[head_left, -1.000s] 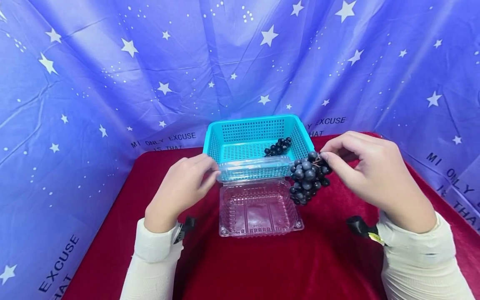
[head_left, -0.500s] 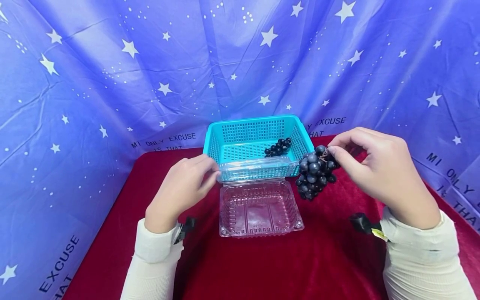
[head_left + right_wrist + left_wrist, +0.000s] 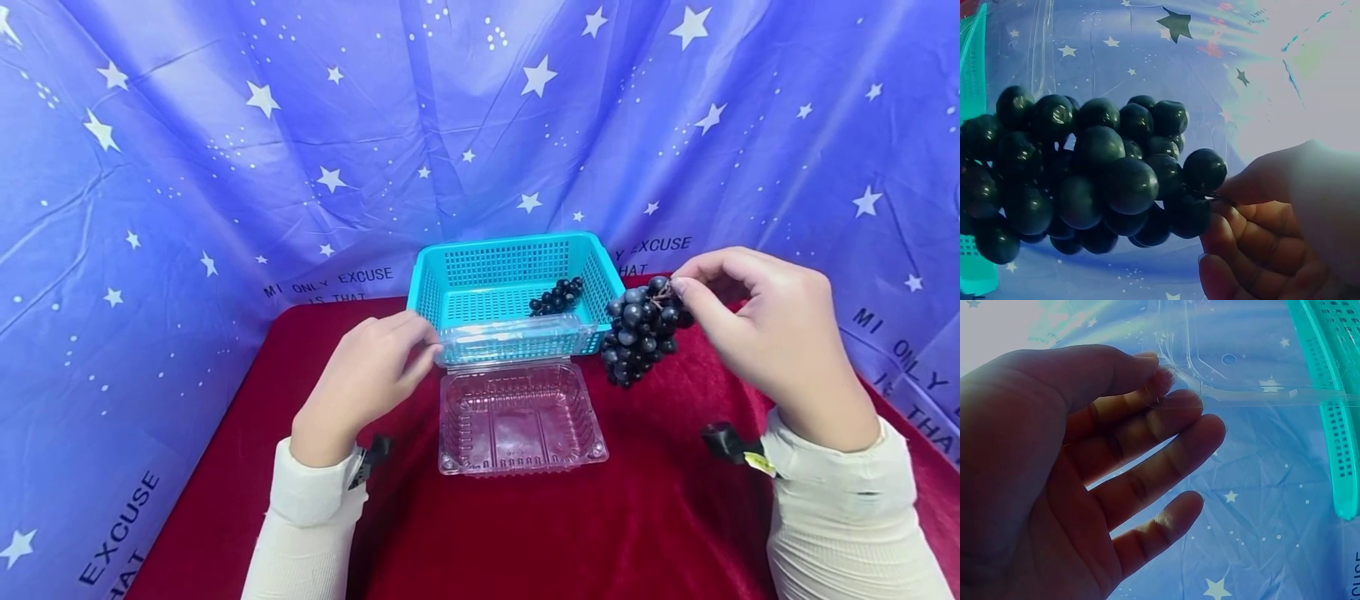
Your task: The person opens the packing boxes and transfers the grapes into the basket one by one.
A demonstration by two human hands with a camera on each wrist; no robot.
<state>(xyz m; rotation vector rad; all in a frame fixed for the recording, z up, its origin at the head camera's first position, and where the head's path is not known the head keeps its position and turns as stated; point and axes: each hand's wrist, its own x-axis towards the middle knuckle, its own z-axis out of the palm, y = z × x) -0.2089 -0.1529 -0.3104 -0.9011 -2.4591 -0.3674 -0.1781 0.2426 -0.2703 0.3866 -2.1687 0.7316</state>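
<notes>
My right hand (image 3: pixel 772 333) pinches the stem of a bunch of dark grapes (image 3: pixel 641 333), which hangs in the air by the basket's front right corner. In the right wrist view the grapes (image 3: pixel 1091 175) stretch left from the thumb and fingertips. A clear plastic clamshell box (image 3: pixel 521 417) lies open on the cloth, its lid (image 3: pixel 517 331) raised against the basket's front. With thumb and fingertips my left hand (image 3: pixel 367 379) pinches the lid's left corner; the left wrist view shows the clear rim (image 3: pixel 1235 394) at the fingertips of that hand (image 3: pixel 1104 456).
Behind the box stands a turquoise slotted basket (image 3: pixel 506 250) with a smaller bunch of dark grapes (image 3: pixel 557 297) at its right side. Dark red cloth (image 3: pixel 570 533) covers the table. A blue curtain with stars (image 3: pixel 450 125) hangs around the back and sides.
My right hand has lifted the grapes up and to the right, away from the clamshell box's right side. The left hand and the lid have stayed in place.
</notes>
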